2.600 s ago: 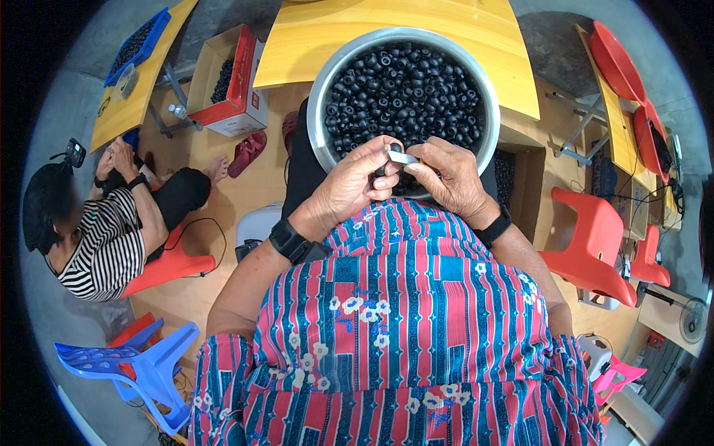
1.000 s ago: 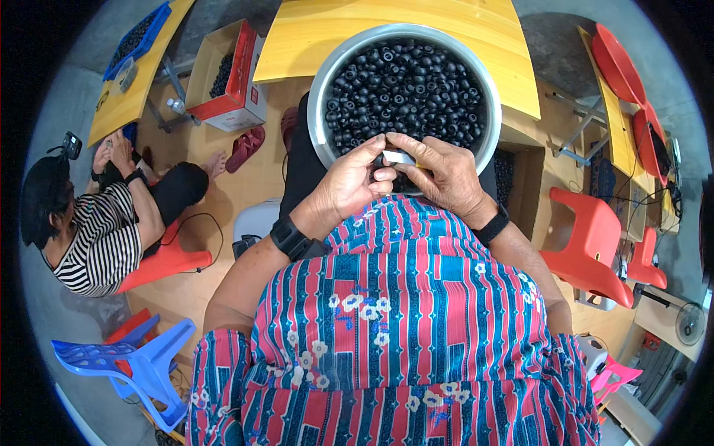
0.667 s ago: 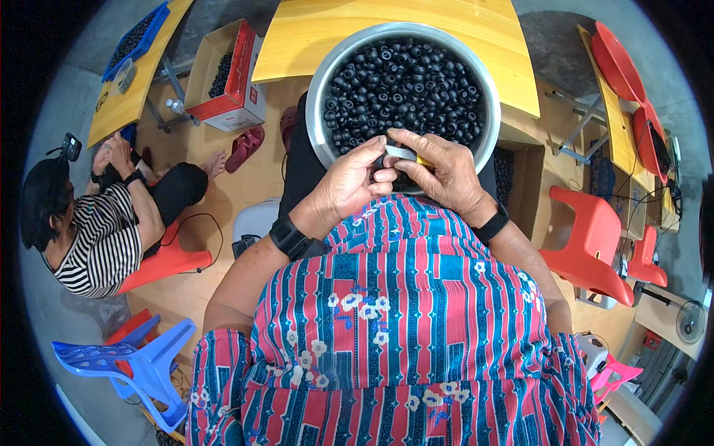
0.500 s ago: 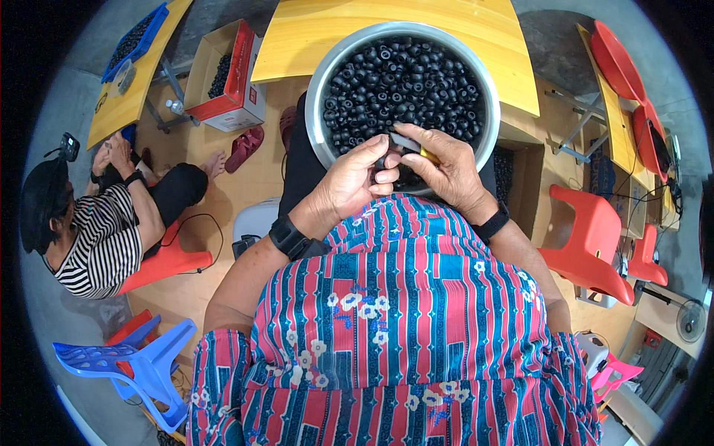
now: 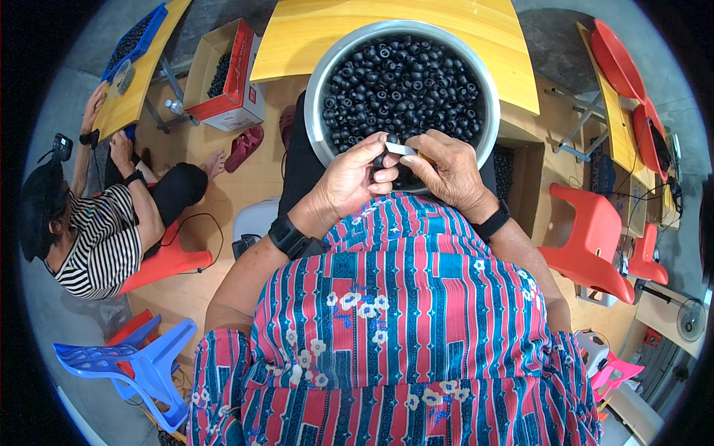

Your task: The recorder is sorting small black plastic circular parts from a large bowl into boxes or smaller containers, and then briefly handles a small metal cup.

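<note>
My left hand (image 5: 349,177) pinches a small black ring-like part (image 5: 392,139) between thumb and fingers; the fingers partly hide it. In my right hand (image 5: 454,169) is a small knife (image 5: 400,149) with a pale flat blade and a yellow handle, which is mostly covered by the fingers. The blade points left and lies against or very close to the black part. Both hands are over the near rim of a wide metal basin (image 5: 315,119). Many small black hollow parts (image 5: 405,82) of the same look fill the basin.
A yellow table (image 5: 476,30) stands beyond the basin. On the left, a person (image 5: 104,245) sits by another table holding a blue tray (image 5: 137,44). A red-and-white carton (image 5: 236,111) with black parts stands between. Red stools (image 5: 587,241) and red basins (image 5: 617,63) are on the right.
The blade has turned and now shows its flat side more fully beside the black part. My right hand has shifted slightly. The person at left has stretched one arm to the table.
</note>
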The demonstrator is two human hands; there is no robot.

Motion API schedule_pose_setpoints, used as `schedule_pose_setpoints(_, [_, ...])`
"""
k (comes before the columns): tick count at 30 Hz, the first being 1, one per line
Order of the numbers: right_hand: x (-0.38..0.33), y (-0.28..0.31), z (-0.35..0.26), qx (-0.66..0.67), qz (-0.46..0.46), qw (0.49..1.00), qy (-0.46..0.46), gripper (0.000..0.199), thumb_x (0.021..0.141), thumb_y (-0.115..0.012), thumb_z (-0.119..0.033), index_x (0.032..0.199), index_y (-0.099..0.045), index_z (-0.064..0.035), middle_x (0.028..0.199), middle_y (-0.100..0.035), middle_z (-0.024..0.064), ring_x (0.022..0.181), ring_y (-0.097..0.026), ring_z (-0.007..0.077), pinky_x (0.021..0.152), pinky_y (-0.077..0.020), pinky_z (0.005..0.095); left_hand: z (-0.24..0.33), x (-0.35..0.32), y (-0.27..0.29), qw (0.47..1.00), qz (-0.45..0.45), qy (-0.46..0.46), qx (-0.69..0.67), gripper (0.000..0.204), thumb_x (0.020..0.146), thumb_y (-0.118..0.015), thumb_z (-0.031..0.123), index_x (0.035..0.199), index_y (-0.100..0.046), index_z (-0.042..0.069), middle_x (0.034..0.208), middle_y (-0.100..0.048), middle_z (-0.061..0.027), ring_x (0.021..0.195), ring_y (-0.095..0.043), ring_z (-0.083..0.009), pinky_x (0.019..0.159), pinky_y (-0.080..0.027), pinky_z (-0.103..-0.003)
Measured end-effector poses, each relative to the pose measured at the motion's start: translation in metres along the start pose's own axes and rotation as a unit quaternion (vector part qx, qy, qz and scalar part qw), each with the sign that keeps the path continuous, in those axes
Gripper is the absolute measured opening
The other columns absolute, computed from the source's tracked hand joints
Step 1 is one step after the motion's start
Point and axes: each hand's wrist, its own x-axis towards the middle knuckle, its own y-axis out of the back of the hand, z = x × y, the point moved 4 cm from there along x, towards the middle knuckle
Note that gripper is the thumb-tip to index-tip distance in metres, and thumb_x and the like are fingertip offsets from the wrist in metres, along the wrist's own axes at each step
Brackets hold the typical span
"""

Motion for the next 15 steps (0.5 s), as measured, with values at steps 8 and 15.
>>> schedule_pose_setpoints(8, [-0.001, 0.0, 0.0, -0.006, 0.006, 1.0, 0.01, 0.021, 0.085, -0.068, -0.029, 0.092, -0.066, -0.0086, 0.074, -0.06, 0.0107, 0.069, -0.062, 0.0315, 0.059, -0.0479, 0.0401, 0.001, -0.001, -0.004, 1.0, 0.004, 0.004, 0.005, 0.013, 0.103, -0.045, 0.026, 0.102, -0.05, 0.014, 0.085, -0.047, 0.0006, 0.067, -0.042, -0.008, 0.052, -0.032, -0.019])
schedule_pose_setpoints(15, [0.0, -0.001, 0.011, 0.006, 0.03, 0.999, -0.033, 0.02, 0.088, -0.065, -0.025, 0.091, -0.066, -0.0061, 0.079, -0.062, 0.0137, 0.075, -0.062, 0.034, 0.065, -0.0489, 0.0405, 0.003, -0.002, -0.008, 1.0, -0.009, 0.008, 0.013, 0.016, 0.102, -0.047, 0.026, 0.104, -0.052, 0.011, 0.084, -0.048, 0.0, 0.067, -0.042, -0.0082, 0.052, -0.032, -0.019])
